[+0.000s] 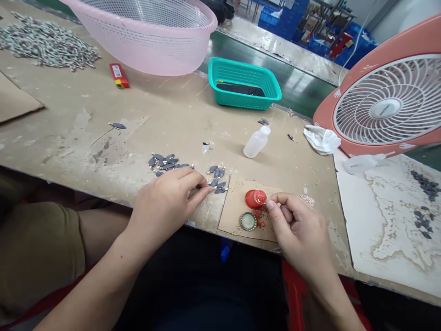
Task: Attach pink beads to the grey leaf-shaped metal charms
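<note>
The right hand point(292, 225) pinches its fingers narrowly at the rim of a glossy red plastic cap point(255, 199), whatever they hold too small to tell. The cap rests on a square of brown card point(237, 202) beside a round green-centred metal lid point(248, 221). The left hand point(165, 207), fingertips drawn narrow, reaches small dark grey leaf-shaped charms point(216, 179) scattered on the scuffed tan bench point(86, 138).

Anything pinched by the right hand point(299, 234) is hidden by its fingers point(275, 205); a pink plastic mesh basket point(151, 41) is cut off by the upper edge.
</note>
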Motion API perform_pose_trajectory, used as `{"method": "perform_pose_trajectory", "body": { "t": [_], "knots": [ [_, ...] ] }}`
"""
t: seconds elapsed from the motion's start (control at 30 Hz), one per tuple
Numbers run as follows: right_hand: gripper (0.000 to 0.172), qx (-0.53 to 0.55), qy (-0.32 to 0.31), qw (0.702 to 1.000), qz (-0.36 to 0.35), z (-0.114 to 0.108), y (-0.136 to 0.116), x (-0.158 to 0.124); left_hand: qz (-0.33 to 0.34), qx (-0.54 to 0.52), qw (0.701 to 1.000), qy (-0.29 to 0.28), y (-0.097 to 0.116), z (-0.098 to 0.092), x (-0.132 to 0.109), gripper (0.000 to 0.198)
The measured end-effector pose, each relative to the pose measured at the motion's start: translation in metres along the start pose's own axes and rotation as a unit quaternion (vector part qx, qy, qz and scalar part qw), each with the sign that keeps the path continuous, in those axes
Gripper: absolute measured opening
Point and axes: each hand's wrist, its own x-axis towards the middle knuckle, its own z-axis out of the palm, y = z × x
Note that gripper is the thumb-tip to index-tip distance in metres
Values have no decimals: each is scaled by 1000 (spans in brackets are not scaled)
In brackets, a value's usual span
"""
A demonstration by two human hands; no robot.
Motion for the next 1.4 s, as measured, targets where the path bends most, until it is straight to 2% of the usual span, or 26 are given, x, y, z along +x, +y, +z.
{"method": "perform_pose_trajectory", "body": {
  "t": [0.13, 0.33, 0.47, 0.57, 0.7, 0.83, 0.97, 1.1, 1.23, 1.4],
  "knots": [
    [16, -35, 7, 999, -18, -1, -3, 2, 2, -2, 1000, -3, -1, -1, 3, 13],
    [14, -73, 17, 997, -36, 0, -5, 4, 12, -21, 999, 46, -7, 2, -1, 9],
    [13, -89, 22, 994, -62, 1, -6, 4, 81, 17, 995, 54, -13, 3, -3, 22],
    [12, -98, 21, 993, -67, 1, -7, 4, 126, 45, 991, 28, -16, 3, -6, 28],
    [13, -72, 19, 996, -51, -1, -6, 4, 153, 52, 987, -8, -20, 3, -9, 37],
    [13, -38, 17, 999, -34, -3, -3, 4, 173, 62, 982, -39, -24, -3, -11, 33],
    [15, -62, 10, 997, -38, -3, -4, 5, 183, 63, 977, -90, -28, -10, -11, 34],
    [15, -94, 3, 994, -49, -2, -8, 6, 179, 65, 978, -90, -29, -12, -6, 25],
    [13, -104, 2, 993, -60, -3, -9, 7, 164, -5, 985, -58, -25, -14, -5, 25],
    [15, -52, 21, 997, -45, -11, -1, 3, 122, -177, 975, -54, -19, -18, -12, 20]
  ]
}}
